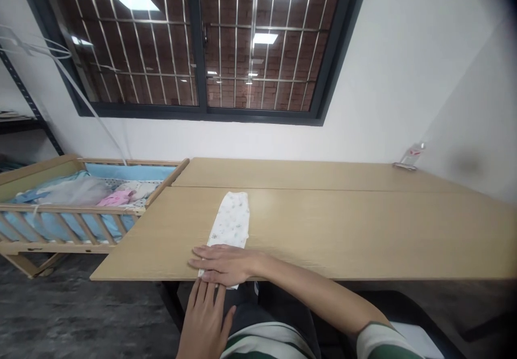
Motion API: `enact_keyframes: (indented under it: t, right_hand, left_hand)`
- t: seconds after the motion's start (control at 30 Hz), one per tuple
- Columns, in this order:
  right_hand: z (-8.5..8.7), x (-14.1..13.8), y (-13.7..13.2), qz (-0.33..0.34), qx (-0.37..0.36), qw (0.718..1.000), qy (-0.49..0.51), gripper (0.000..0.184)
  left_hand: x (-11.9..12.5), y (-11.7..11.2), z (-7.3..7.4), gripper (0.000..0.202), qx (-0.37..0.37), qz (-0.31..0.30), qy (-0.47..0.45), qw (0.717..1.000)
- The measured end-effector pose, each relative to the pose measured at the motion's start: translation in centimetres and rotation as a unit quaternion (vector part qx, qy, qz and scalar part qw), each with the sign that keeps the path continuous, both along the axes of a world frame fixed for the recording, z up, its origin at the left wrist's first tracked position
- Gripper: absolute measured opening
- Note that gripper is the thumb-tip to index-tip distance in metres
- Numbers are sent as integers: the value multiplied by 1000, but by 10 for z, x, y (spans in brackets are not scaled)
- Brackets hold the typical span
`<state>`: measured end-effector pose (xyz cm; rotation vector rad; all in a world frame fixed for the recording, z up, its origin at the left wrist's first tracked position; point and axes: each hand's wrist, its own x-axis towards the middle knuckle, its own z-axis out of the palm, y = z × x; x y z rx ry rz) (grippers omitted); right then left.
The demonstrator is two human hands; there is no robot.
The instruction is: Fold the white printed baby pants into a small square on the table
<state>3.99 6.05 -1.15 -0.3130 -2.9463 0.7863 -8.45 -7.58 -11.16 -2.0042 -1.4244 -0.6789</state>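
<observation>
A folded piece of white fabric with a small, faint print [232, 219] lies lengthwise on the wooden table, its near end reaching the front edge. It looks like a small garment, but its kind cannot be made out. Palm down, my right hand [228, 265] lies flat across the near part of the fabric, fingers stretched to the left. My left hand [207, 316] is below it at the table's edge, back up, fingers extended and thumb out to the right. Its fingertips meet the near end of the fabric and my right fingers. Part of the fabric is hidden beneath the hands.
The light wooden table [343, 230] stretches far to the right. A clear plastic bottle [412, 154] stands at its back right corner. Left of the table is a wooden crib [92, 208] with blue lining and piled cloths. A barred window [202, 47] is behind.
</observation>
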Motion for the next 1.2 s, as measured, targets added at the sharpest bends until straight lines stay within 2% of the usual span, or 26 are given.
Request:
enact_keyframes:
  t: [0.1, 0.23, 0.47, 0.6, 0.8, 0.9, 1.03, 1.2]
  right_hand:
    - [-10, 5, 20, -34, 9, 999, -19, 56]
    - [-18, 6, 62, -103, 33, 994, -33, 60]
    - [-28, 6, 143, -214, 55, 974, -51, 64]
    - [-35, 8, 177, -280, 80, 954, -70, 67]
    - [-41, 12, 194, -309, 105, 944, -48, 69]
    - [-40, 16, 196, -310, 105, 944, -42, 71]
    - [-39, 31, 199, -303, 98, 947, -34, 68]
    - [-34, 66, 198, -293, 111, 950, -14, 62]
  left_hand:
    - [3, -1, -3, 54, -8, 8, 10, 1000]
    - [6, 0, -1, 66, -34, 18, -16, 999]
    - [4, 3, -3, 60, -32, 23, 7, 999]
    - [1, 6, -7, 54, -27, 38, 25, 999]
    - [-14, 15, -8, 47, -25, 14, 18, 999]
    - [-11, 19, -5, 47, -26, 9, 2, 1000]
    - [18, 21, -5, 43, -15, 2, -45, 999]
    - [65, 23, -3, 37, -15, -21, -45, 999]
